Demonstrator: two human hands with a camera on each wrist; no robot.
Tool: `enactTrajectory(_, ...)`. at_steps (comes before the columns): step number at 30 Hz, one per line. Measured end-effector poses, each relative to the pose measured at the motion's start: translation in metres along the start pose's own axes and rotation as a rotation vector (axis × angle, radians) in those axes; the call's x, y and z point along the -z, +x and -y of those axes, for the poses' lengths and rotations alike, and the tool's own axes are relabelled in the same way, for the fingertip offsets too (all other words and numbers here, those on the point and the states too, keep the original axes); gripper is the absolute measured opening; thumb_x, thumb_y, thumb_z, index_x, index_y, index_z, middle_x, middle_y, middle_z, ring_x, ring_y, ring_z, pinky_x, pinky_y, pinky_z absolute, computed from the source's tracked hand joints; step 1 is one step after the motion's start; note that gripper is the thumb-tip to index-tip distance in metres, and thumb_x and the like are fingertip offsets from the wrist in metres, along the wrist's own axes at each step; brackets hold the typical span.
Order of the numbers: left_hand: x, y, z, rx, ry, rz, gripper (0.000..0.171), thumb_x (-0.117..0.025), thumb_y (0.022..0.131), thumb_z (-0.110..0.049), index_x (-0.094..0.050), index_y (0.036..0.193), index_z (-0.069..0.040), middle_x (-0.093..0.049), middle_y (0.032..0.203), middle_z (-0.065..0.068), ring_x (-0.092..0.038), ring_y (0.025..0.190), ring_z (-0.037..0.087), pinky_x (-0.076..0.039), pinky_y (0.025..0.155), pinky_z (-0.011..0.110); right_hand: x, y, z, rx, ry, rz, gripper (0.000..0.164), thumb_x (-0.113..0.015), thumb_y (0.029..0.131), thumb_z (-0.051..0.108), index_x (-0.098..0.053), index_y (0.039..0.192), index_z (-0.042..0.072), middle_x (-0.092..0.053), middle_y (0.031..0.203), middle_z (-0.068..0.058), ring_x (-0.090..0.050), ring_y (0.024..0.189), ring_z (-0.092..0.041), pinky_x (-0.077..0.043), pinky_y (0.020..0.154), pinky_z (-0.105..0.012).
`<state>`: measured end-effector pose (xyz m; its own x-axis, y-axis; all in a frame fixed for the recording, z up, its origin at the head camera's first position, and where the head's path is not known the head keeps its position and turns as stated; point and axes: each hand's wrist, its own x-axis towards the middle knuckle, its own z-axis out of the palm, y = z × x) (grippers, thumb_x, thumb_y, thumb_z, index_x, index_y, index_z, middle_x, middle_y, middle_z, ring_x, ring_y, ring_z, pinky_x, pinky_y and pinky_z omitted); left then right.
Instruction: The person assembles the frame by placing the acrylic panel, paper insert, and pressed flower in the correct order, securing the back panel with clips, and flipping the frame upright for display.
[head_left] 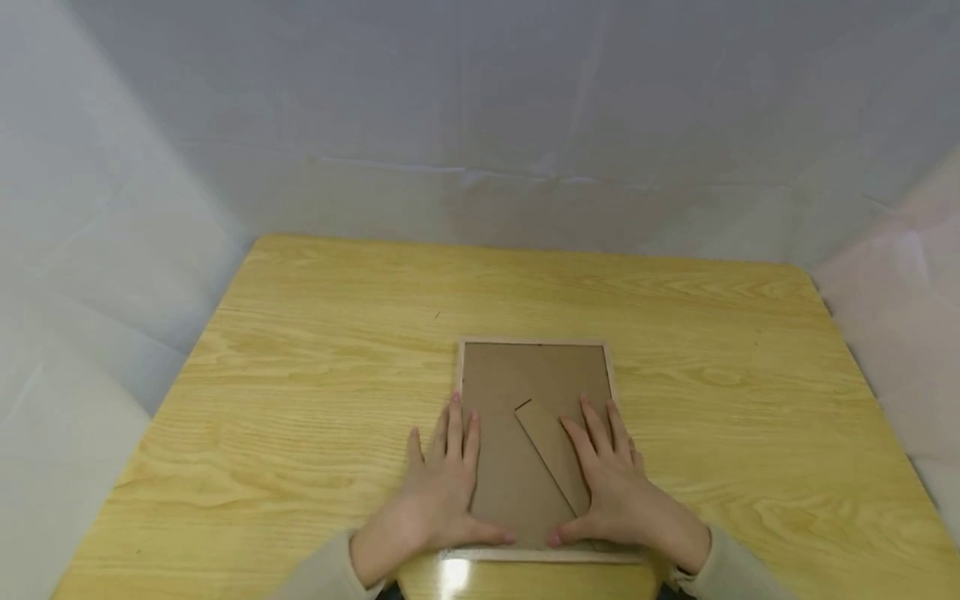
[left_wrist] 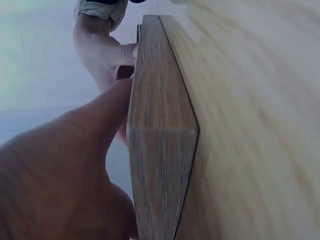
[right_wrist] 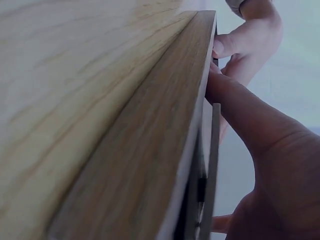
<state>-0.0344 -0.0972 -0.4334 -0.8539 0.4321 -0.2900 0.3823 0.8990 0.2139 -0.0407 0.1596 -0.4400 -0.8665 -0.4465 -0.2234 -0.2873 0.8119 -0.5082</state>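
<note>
A picture frame [head_left: 510, 475] lies face down on the table, its brown backing board and thin light wooden edge showing. A stand flap [head_left: 551, 450] runs slantwise across the backing. My left hand [head_left: 442, 492] rests with spread fingers over the frame's left side, thumb near the bottom edge. On the right side my right hand [head_left: 618, 492] lies with its fingers spread, partly over the stand flap, its thumb pointing inward. Both wrist views show the frame's wooden side [left_wrist: 162, 75] flat against the tabletop. In the right wrist view the stand flap [right_wrist: 212, 165] sits slightly raised off the back.
The wood-grain table [head_left: 300, 375] extends around the frame on every side. White cloth sheets [head_left: 525, 125] hang behind it and at both sides. A bright light reflection shows on the tabletop at the frame's lower left.
</note>
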Motion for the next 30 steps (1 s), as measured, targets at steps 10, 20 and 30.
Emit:
enactTrajectory(10, 0.008, 0.000, 0.000, -0.014, -0.002, 0.004, 0.141, -0.061, 0.061, -0.090, -0.013, 0.156, 0.004, 0.011, 0.158, 0.034, -0.007, 0.146, 0.049, -0.026, 0.102, 0.078, 0.009, 0.001, 0.000, 0.022, 0.023, 0.078, 0.137, -0.083, 0.055, 0.072, -0.017, 0.159, 0.012, 0.011, 0.163, -0.022, 0.017, 0.143, -0.053, -0.016, 0.097, -0.085)
enactTrajectory(20, 0.024, -0.004, 0.026, -0.094, -0.067, 0.017, 0.128, -0.076, 0.064, -0.073, -0.024, 0.155, 0.002, 0.004, 0.162, 0.025, -0.029, 0.143, 0.041, -0.035, 0.107, 0.064, 0.034, -0.001, -0.011, 0.062, 0.122, 0.231, 0.141, -0.093, 0.056, 0.051, -0.008, 0.159, 0.006, 0.022, 0.160, -0.024, 0.021, 0.145, -0.046, -0.014, 0.108, -0.076)
enactTrajectory(30, 0.027, -0.005, 0.032, -0.113, -0.079, 0.018, 0.130, -0.079, 0.060, -0.069, -0.024, 0.155, 0.002, 0.004, 0.163, 0.024, -0.052, 0.127, 0.042, -0.024, 0.112, 0.066, 0.023, -0.003, -0.010, 0.116, 0.165, 0.268, 0.143, -0.085, 0.064, 0.057, 0.009, 0.157, 0.005, 0.037, 0.154, -0.021, 0.040, 0.136, -0.042, 0.009, 0.104, -0.078)
